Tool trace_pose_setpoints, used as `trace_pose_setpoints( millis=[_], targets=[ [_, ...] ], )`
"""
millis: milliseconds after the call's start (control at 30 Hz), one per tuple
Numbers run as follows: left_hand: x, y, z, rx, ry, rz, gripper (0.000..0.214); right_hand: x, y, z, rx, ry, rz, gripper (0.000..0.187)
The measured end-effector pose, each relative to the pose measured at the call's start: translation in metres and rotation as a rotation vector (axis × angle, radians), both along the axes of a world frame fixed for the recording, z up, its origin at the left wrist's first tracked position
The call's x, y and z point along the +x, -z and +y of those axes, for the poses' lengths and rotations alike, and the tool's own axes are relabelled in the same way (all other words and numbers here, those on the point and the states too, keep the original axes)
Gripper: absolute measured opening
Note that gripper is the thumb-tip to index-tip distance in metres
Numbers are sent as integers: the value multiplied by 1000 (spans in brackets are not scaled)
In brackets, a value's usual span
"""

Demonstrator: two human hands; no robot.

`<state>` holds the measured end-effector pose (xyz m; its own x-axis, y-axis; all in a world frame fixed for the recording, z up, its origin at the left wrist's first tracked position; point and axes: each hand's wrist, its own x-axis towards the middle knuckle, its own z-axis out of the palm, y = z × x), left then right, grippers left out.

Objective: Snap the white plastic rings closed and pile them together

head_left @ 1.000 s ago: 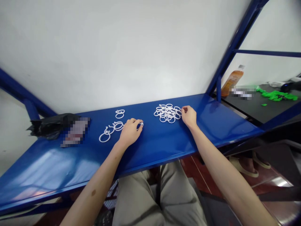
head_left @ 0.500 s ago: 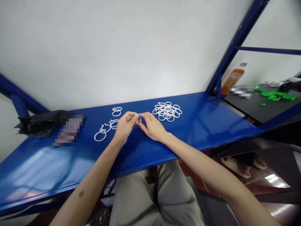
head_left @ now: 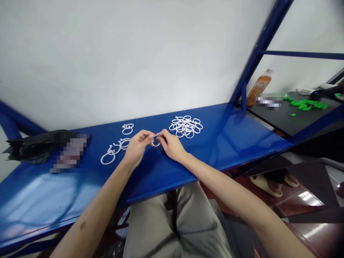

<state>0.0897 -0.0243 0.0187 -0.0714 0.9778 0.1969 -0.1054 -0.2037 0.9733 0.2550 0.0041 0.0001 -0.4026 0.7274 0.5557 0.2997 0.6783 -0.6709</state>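
Note:
Between my two hands a white plastic curtain ring (head_left: 156, 144) is held above the blue shelf. My left hand (head_left: 138, 145) pinches its left side with thumb and forefinger. On the other side, the fingertips of my right hand (head_left: 172, 144) close on the ring near its top. A pile of several white rings (head_left: 189, 129) lies just beyond my right hand. To the left of my left hand lie several more rings (head_left: 108, 157), some with open, knobbed ends. A small group of rings (head_left: 127, 130) sits farther back, near the wall.
A black plastic bag (head_left: 37, 143) and a blurred-out flat item (head_left: 72, 152) lie on the left of the blue shelf (head_left: 215, 143). White wall rises behind. At right, a dark table holds a bottle (head_left: 259, 87) and green pieces (head_left: 306, 104). Another person's foot (head_left: 268, 184) shows below.
My hands have turned the ring so its loop now shows below the fingertips, and my right fingers have closed in on it. The whole view has shifted slightly.

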Motion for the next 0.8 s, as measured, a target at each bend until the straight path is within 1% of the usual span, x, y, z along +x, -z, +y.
trace_pose_setpoints(
  millis=[167, 300, 367, 433, 500, 533, 567, 633, 700, 733, 800],
  targets=[
    [-6, 2, -2, -2, 84, 60, 32, 8, -1, 0, 95, -58, -126, 11],
    [-4, 2, -4, -22, 158, 61, 31, 10, -2, -1, 90, -73, -162, 12],
    [-1, 1, -4, -14, 153, 84, 30, 8, -1, -2, 69, -47, -163, 10],
    [0, -1, -3, -2, 117, 158, 31, 6, -1, -1, 51, -16, -138, 8],
    [-1, -4, -2, 19, 45, 283, 35, 6, 0, 2, 39, 27, -79, 7],
    [-3, -5, -1, 35, -12, 363, 37, 7, -1, 5, 31, 60, -47, 7],
    [-6, -6, 0, 59, -87, 461, 38, 9, -1, 8, 24, 104, -23, 10],
    [-15, -6, 2, 136, -283, 709, 35, 17, -3, 15, 24, 215, -11, 15],
    [-24, -3, 4, 200, -472, 988, 33, 30, -6, 25, 48, 335, -40, 14],
    [-29, -1, 4, 206, -535, 1115, 34, 38, -8, 31, 65, 396, -58, 15],
    [-36, 4, 7, 143, -583, 1317, 41, 56, -9, 44, 92, 536, -85, 17]
  ],
)
